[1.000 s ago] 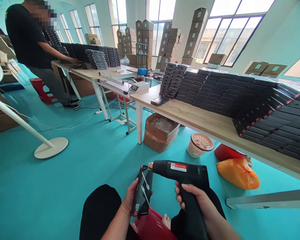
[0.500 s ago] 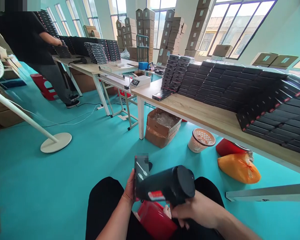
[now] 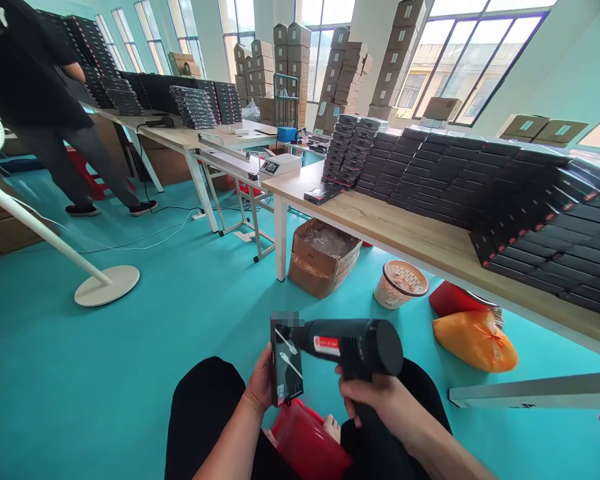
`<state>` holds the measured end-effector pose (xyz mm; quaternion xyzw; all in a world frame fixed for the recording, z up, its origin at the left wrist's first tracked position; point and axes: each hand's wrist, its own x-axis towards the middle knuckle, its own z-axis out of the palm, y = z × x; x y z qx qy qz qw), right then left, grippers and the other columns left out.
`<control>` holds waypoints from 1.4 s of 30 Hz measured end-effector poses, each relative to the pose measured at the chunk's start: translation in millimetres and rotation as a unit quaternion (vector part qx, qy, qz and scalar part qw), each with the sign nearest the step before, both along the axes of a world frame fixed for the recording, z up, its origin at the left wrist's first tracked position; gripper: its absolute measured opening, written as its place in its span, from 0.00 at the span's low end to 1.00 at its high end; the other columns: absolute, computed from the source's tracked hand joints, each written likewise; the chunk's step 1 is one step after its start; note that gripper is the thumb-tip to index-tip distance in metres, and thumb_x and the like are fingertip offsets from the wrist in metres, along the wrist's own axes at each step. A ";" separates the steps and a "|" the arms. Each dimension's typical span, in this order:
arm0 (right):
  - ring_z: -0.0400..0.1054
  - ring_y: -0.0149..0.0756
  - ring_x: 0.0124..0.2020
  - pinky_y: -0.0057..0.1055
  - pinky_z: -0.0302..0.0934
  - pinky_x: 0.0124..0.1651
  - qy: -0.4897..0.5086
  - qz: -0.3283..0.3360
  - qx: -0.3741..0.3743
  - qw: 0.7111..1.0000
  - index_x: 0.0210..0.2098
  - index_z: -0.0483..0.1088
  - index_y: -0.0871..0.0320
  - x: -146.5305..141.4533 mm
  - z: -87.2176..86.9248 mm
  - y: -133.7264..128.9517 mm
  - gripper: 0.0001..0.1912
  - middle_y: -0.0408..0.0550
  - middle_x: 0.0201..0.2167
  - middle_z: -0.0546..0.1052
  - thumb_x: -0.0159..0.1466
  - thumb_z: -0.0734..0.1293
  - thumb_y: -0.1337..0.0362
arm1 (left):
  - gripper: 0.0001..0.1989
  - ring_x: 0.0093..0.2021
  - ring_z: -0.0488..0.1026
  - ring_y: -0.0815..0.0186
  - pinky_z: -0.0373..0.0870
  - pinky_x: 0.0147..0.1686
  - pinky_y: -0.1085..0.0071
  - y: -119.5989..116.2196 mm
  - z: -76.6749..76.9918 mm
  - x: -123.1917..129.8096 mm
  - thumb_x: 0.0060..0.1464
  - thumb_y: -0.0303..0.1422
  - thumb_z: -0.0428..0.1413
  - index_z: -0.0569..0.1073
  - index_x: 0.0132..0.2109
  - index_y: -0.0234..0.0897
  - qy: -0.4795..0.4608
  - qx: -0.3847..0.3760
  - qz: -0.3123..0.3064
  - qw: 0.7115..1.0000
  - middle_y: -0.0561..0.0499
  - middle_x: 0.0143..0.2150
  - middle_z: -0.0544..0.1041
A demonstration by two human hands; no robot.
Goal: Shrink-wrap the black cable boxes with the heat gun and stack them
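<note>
My left hand (image 3: 261, 380) grips a slim black cable box (image 3: 287, 373) by its left side, holding it upright with a picture of a white cable facing me. My right hand (image 3: 375, 400) is wrapped around the handle of a black heat gun (image 3: 353, 343) with a red label on its barrel. The heat gun points left, its nozzle right at the upper part of the box's front; I cannot tell whether they touch. Below both hands, a red plastic stool (image 3: 307, 443) shows between my knees.
A wooden table (image 3: 405, 230) on the right bears stacked black boxes (image 3: 445, 170). Beneath stand an open carton (image 3: 325, 260), a waste basket (image 3: 400, 287) and an orange bag (image 3: 475, 340). A white fan stand (image 3: 107, 285) is at left; beyond it, a person (image 3: 35, 87) stands by another table.
The heat gun has swung up from the box's lower part to its upper part, and more of the box front shows. The person at far left has shifted left.
</note>
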<state>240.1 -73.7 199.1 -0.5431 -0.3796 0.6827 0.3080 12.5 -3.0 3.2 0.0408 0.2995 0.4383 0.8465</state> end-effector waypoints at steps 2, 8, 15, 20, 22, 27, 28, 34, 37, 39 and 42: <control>0.64 0.33 0.22 0.31 0.60 0.29 0.025 -0.018 -0.001 1.000 0.40 0.73 0.60 -4.2 4.5 10.8 0.17 0.41 0.19 0.74 0.54 0.72 0.58 | 0.22 0.36 0.82 0.55 0.77 0.42 0.62 -0.8 -4.5 -0.4 0.63 0.45 0.57 0.79 0.48 0.27 0.005 0.010 0.000 1.000 0.39 0.39 0.85; 0.65 0.32 0.20 0.30 0.60 0.27 -0.012 -0.056 0.005 0.998 0.38 0.73 0.61 6.3 4.4 37.7 0.17 0.41 0.18 0.74 0.52 0.72 0.58 | 0.23 0.42 0.83 0.53 0.77 0.47 0.61 0.2 -8.8 -6.1 0.63 0.44 0.57 0.79 0.52 0.27 -0.032 0.022 0.003 0.999 0.37 0.44 0.85; 0.63 0.31 0.18 0.28 0.58 0.22 -0.060 0.129 -0.056 0.988 0.32 0.72 0.59 24.3 -0.8 5.5 0.11 0.37 0.15 0.70 0.46 0.69 0.65 | 0.24 0.45 0.83 0.51 0.78 0.49 0.58 1.0 -2.7 -6.1 0.64 0.44 0.55 0.78 0.53 0.26 -0.040 0.022 0.028 0.999 0.37 0.45 0.85; 0.64 0.32 0.21 0.29 0.62 0.26 -0.057 0.036 -0.029 0.997 0.33 0.72 0.58 20.8 -1.8 -12.5 0.11 0.39 0.17 0.71 0.50 0.68 0.61 | 0.26 0.48 0.82 0.52 0.77 0.51 0.59 2.7 -1.0 -5.2 0.65 0.46 0.54 0.78 0.54 0.26 -0.048 0.025 0.020 0.998 0.35 0.48 0.84; 0.64 0.32 0.21 0.30 0.61 0.26 -0.057 0.018 -0.027 0.998 0.35 0.72 0.59 21.3 -6.1 -15.8 0.12 0.39 0.17 0.71 0.51 0.68 0.61 | 0.26 0.47 0.82 0.51 0.77 0.51 0.59 3.3 -1.4 -5.9 0.64 0.46 0.54 0.78 0.54 0.26 -0.047 0.028 0.014 0.998 0.35 0.49 0.84; 0.64 0.32 0.20 0.28 0.60 0.24 -0.033 0.098 -0.076 0.992 0.30 0.72 0.59 14.2 -18.5 -25.1 0.08 0.39 0.17 0.70 0.48 0.70 0.66 | 0.26 0.47 0.82 0.52 0.77 0.51 0.59 3.7 -1.8 -5.4 0.65 0.48 0.53 0.78 0.54 0.28 -0.040 0.012 0.026 0.999 0.37 0.47 0.84; 0.64 0.31 0.21 0.29 0.60 0.25 -0.020 0.066 -0.058 0.996 0.31 0.72 0.59 10.6 -18.9 -24.7 0.09 0.39 0.17 0.70 0.49 0.69 0.64 | 0.25 0.46 0.83 0.53 0.77 0.51 0.59 3.4 -2.0 -5.1 0.65 0.47 0.53 0.78 0.54 0.29 -0.038 0.011 0.031 0.999 0.38 0.46 0.85; 0.64 0.31 0.20 0.28 0.59 0.24 -0.050 0.162 -0.020 0.985 0.22 0.70 0.58 -2.1 2.9 -9.2 0.00 0.40 0.16 0.70 0.49 0.67 0.68 | 0.23 0.46 0.83 0.52 0.77 0.51 0.58 1.4 -3.5 -8.4 0.64 0.45 0.54 0.78 0.53 0.30 -0.033 -0.002 0.022 0.999 0.39 0.44 0.85; 0.64 0.30 0.21 0.26 0.58 0.23 -0.087 0.208 0.002 0.974 0.21 0.69 0.57 -2.8 15.7 -3.0 0.03 0.40 0.18 0.71 0.50 0.66 0.69 | 0.24 0.45 0.83 0.51 0.77 0.51 0.56 1.9 -3.1 -10.6 0.64 0.45 0.54 0.77 0.55 0.30 -0.035 0.003 0.020 0.999 0.39 0.43 0.85; 0.64 0.30 0.22 0.26 0.58 0.25 -0.114 0.148 0.054 0.981 0.22 0.69 0.57 -4.3 19.3 -1.4 0.04 0.39 0.19 0.70 0.52 0.66 0.69 | 0.23 0.41 0.84 0.51 0.78 0.48 0.56 2.0 -2.0 -11.2 0.64 0.45 0.54 0.78 0.54 0.30 -0.028 0.003 0.017 0.999 0.40 0.40 0.85; 0.64 0.30 0.22 0.26 0.58 0.24 -0.120 0.176 0.032 0.977 0.21 0.69 0.57 -4.8 15.4 -4.8 0.04 0.40 0.18 0.70 0.51 0.66 0.69 | 0.24 0.41 0.84 0.51 0.78 0.47 0.56 2.4 0.3 -11.8 0.63 0.46 0.55 0.78 0.53 0.30 -0.023 -0.005 0.030 0.999 0.39 0.41 0.85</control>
